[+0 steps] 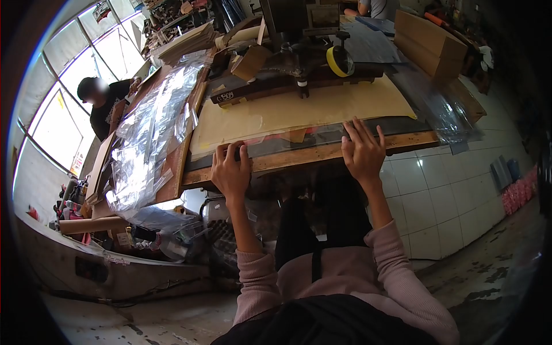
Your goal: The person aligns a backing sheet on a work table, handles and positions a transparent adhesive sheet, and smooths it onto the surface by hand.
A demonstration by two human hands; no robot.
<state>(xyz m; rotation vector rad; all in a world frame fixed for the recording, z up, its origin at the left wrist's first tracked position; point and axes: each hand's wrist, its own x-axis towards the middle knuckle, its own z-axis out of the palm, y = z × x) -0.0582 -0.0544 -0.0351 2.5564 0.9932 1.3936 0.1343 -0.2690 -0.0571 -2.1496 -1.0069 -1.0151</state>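
Head view, tan sheet (pixel 322 106) beyond left grip (pixel 231 172), right grip (pixel 364 152)

Pretty dim, mostly lit by windows (pixel 118 50) at left; plastic (pixel 155 126) is streaked with glare, corners blacked out, edges bent.

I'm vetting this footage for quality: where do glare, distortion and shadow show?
Head view: glare whitens the windows and streaks the clear plastic sheets; head view: wide-angle curvature bends the scene, with dark corners; head view: deep shade beneath the table, though the left hand and right hand look fairly clear.
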